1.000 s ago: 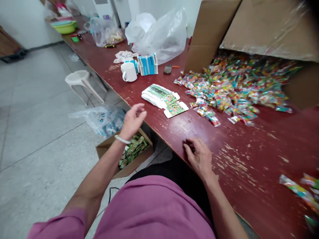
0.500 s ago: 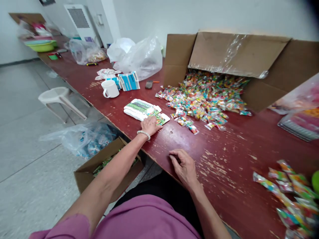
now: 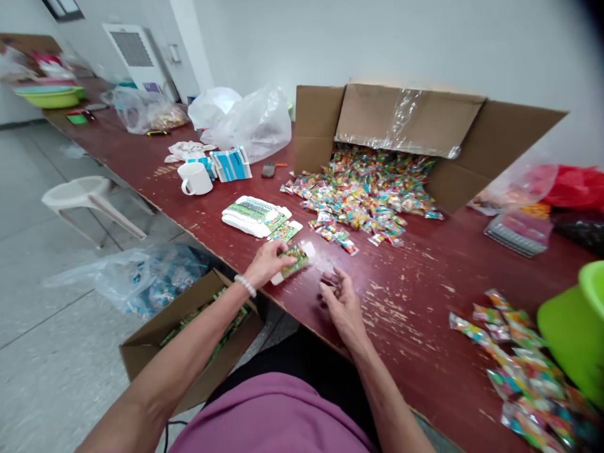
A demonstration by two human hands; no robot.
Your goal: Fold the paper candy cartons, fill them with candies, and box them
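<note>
My left hand (image 3: 270, 263) grips a small green printed carton (image 3: 298, 260) with white flaps, just over the table's near edge. To its right my right hand (image 3: 343, 301) hovers with fingers apart and slightly curled; I see nothing in it. Beyond my left hand lies a stack of flattened cartons (image 3: 252, 216) with the same green print, one slid out towards me. Past my right hand, small clear-wrapped colourful candies (image 3: 363, 195) spill from a large cardboard box (image 3: 410, 119) lying on its side.
A white mug (image 3: 195, 178), a blue-striped carton (image 3: 232, 165) and a phone-like device (image 3: 268, 170) are at the back left. Longer candy packs (image 3: 523, 358) lie at right beside a green bucket (image 3: 578, 327). Below the table edge is an open cardboard box (image 3: 189, 365); a white stool (image 3: 89, 195) stands left.
My left hand has come back from the stack towards me, drawing one green carton off it. My right hand has stayed near the table edge, its fingers a little more open. The view has turned right.
</note>
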